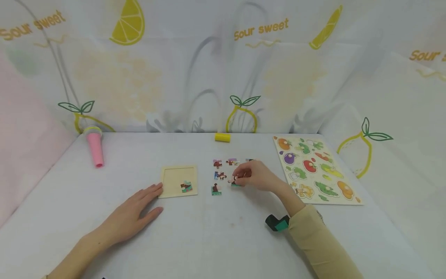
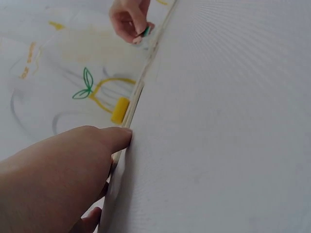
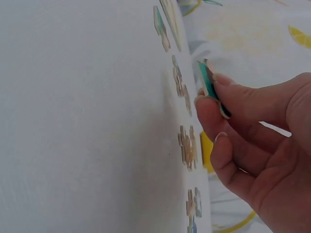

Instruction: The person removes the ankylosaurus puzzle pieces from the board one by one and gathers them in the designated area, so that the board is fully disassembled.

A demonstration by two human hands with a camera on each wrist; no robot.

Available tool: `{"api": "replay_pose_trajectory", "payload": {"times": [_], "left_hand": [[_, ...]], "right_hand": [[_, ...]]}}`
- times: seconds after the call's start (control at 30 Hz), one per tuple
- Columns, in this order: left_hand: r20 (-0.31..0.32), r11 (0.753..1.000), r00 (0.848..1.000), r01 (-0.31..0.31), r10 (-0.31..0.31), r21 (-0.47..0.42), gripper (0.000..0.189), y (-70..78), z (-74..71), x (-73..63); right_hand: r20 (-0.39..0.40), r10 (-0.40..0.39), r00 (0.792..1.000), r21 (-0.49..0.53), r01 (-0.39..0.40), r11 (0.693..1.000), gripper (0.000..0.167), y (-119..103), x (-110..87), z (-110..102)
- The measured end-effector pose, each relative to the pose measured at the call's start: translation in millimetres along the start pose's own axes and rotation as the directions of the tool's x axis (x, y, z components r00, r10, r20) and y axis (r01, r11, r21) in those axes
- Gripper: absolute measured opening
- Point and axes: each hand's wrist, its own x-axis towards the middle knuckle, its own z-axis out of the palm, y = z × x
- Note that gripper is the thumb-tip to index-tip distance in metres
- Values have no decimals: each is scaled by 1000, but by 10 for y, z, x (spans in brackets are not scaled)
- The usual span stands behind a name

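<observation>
In the head view, a puzzle piece (image 1: 235,184) with a green edge is pinched between the thumb and fingers of my right hand (image 1: 257,176). The right wrist view shows that puzzle piece (image 3: 208,83) held up off the table. To its left lie several loose puzzle pieces (image 1: 216,189), one partly behind the hand. My left hand (image 1: 129,217) lies on the table, fingers extended, with its fingertips at the left edge of a square wooden puzzle tray (image 1: 170,178). One brown and green piece (image 1: 186,186) sits in the tray's lower right corner.
A board of vegetable shapes (image 1: 315,174) lies at the right. At the back are a yellow cylinder (image 1: 222,137) and, far left, a pink toy microphone (image 1: 95,147). A black and green object (image 1: 277,223) is partly hidden by the right sleeve (image 1: 317,236).
</observation>
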Motion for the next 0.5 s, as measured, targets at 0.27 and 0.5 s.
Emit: {"api": "replay_pose_trajectory", "payload": {"times": [0.27,0.5], "left_hand": [[21,1000,1000,13,-14,8,61,-21,29,14],[27,1000,1000,16,-16,2,61,-24,28,14]], "right_hand": [[94,-25,995,8,25,1000,6,81,-14,-2],[147,-2,989,-13,3,1000,7,122,-2,17]]}}
